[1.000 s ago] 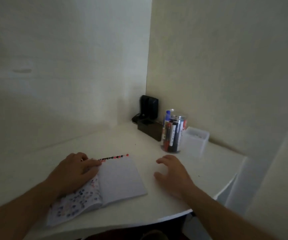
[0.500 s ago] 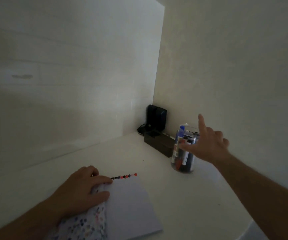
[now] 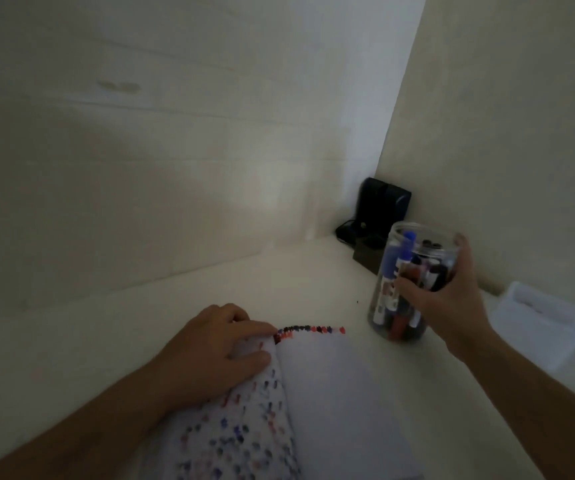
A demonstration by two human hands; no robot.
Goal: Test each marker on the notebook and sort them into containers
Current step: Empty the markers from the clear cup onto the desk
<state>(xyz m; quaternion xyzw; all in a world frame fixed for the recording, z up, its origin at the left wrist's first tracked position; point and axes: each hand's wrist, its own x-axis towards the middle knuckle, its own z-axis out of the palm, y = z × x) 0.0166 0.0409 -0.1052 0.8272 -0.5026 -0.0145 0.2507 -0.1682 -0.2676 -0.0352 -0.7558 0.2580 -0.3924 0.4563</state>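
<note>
Fingers of right hand (image 3: 452,299) grip marker jar (image 3: 407,282), hiding its side; left hand (image 3: 209,355) flattens notebook (image 3: 331,393).

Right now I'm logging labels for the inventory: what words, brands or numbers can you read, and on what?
None can be read.
Markers in the clear jar: label print too blurred.
Notebook: only colored test dots, no writing.
Black device: no legible marking.

You see a clear, shiny plastic jar (image 3: 414,282), a soft paper notebook (image 3: 331,403), and a smooth white counter (image 3: 279,282).
</note>
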